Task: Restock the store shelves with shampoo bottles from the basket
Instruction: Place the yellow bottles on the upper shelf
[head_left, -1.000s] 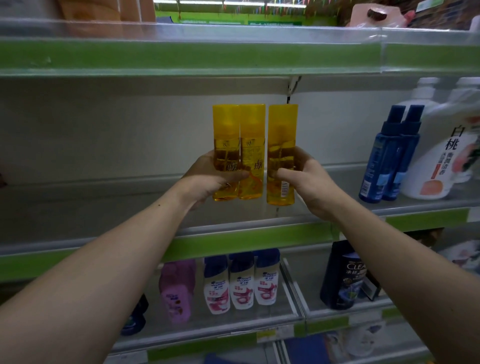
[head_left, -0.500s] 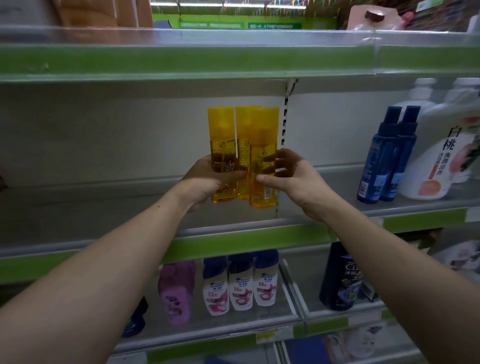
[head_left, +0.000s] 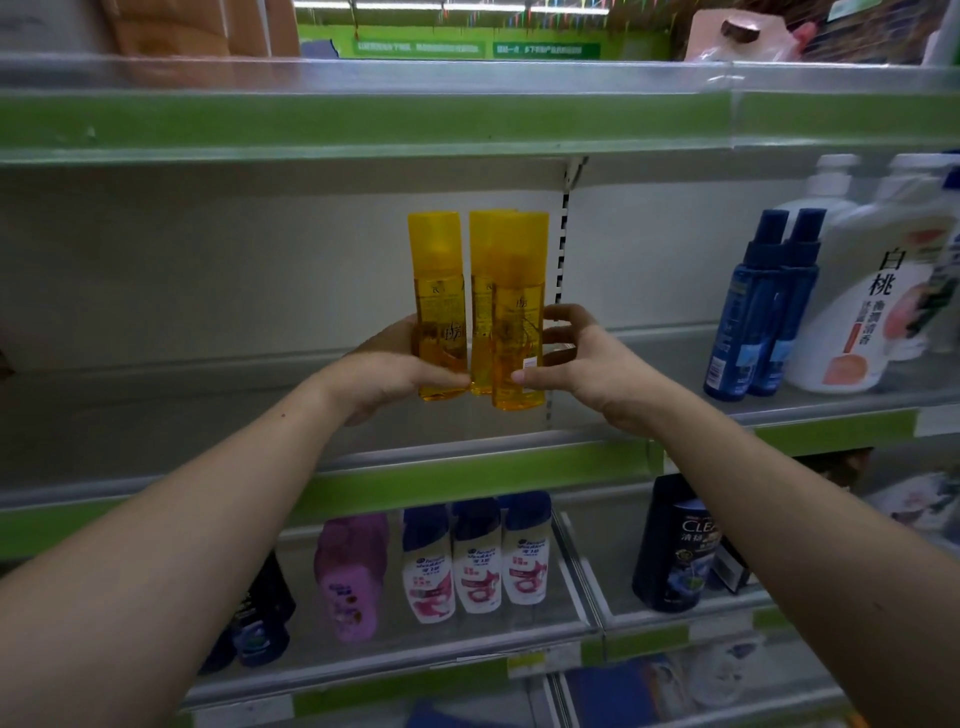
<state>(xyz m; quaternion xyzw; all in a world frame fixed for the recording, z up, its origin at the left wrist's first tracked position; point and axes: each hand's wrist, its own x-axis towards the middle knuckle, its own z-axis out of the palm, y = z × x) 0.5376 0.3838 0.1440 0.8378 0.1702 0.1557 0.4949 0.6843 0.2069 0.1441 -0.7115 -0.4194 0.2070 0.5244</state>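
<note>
Three clear yellow shampoo bottles with yellow caps stand upright over the middle shelf (head_left: 156, 415). My left hand (head_left: 395, 374) grips the left yellow bottle (head_left: 436, 291), and a second yellow bottle (head_left: 482, 291) stands just right of it, half hidden. My right hand (head_left: 576, 364) holds the front yellow bottle (head_left: 519, 312), thumb on its lower front and fingers curled behind it. This bottle overlaps the middle one. Whether the bottles rest on the shelf floor I cannot tell. The basket is out of view.
Two blue spray bottles (head_left: 763, 306) and large white pump bottles (head_left: 872, 291) stand on the same shelf to the right. Below are white and blue shampoo bottles (head_left: 478, 561), a pink bottle (head_left: 350, 577) and a black bottle (head_left: 675, 545). A green-edged shelf (head_left: 363, 119) runs overhead.
My right hand has brought its yellow bottle leftward, from a gap apart to overlapping the middle bottle. My left hand and its bottles have stayed about in place.
</note>
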